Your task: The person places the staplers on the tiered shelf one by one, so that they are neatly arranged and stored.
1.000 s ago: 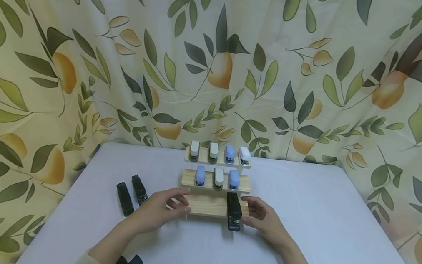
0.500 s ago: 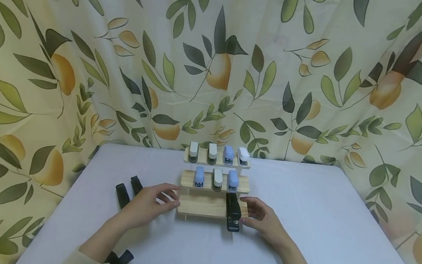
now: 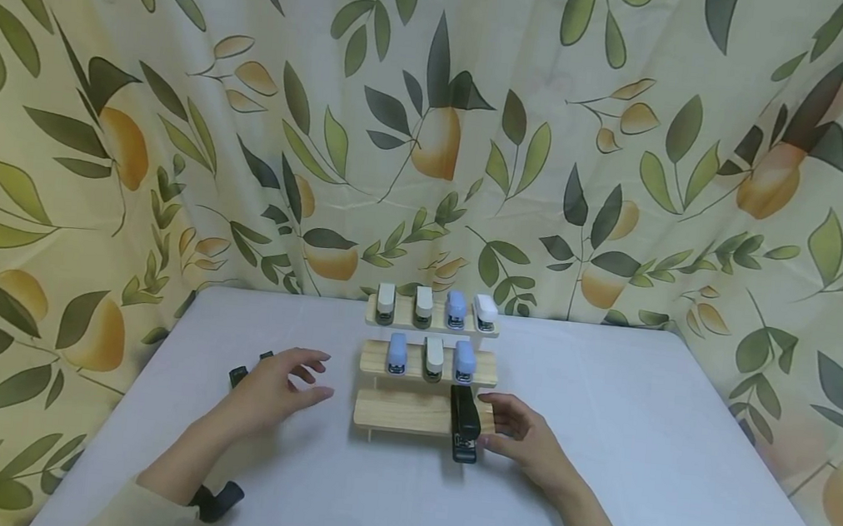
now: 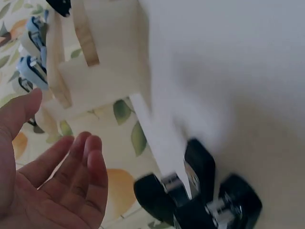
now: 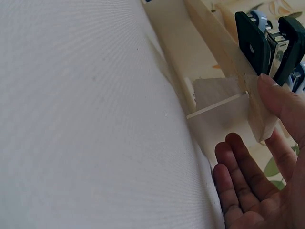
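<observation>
A three-tier wooden rack [image 3: 404,412] stands mid-table. On its lowest board, near the right end, sits a black stapler [image 3: 464,424], its front overhanging the edge. My right hand [image 3: 529,444] pinches that board's right end, thumb at the front beside the stapler and index finger behind; the other fingers hang loosely curled in the right wrist view. My left hand [image 3: 278,388] is off the rack's left side, fingers spread and holding nothing. Black staplers [image 3: 238,376] lie beyond it, mostly hidden by the hand; the left wrist view shows these dark staplers [image 4: 200,171] near the fingers.
Small blue and pale staplers line the rack's middle board [image 3: 487,371] and top board [image 3: 439,318]. A white cloth covers the table [image 3: 604,413]. Behind it hangs a leaf-and-fruit patterned curtain [image 3: 426,213]. Black devices sit at both wrists.
My left hand has drawn away from the rack's left end, moving left towards the black staplers and covering more of them. The right hand and the rack's stapler stay put.
</observation>
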### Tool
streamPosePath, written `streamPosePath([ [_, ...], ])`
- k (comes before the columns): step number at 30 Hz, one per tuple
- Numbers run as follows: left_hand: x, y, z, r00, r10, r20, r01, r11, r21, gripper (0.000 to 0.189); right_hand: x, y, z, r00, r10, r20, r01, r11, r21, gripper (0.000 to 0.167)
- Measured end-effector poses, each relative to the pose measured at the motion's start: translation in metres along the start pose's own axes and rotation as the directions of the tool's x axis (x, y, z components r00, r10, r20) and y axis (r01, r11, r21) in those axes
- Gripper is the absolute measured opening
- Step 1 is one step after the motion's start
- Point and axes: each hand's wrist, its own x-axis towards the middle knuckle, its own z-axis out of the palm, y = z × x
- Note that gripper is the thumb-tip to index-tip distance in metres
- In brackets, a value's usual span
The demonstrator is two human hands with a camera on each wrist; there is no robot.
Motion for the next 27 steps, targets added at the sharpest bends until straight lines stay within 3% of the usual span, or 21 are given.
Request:
streamPosePath([
  [12, 0.002, -0.027, -0.017, 1.000, -0.007, -0.025, 0.010, 0.996, 0.092, 0.062, 0.000, 0.000, 0.000, 1.000, -0.009, -0.002, 0.009, 1.000, -0.005, 0.064],
  [27, 0.009, -0.052, -0.026, 0.996, -0.086, 0.026, 0.082, 0.986, 0.148, 0.090, -0.001, -0.001, -0.001, 0.999, -0.036, 0.008, 0.036, 0.999, 0.000, 0.063],
])
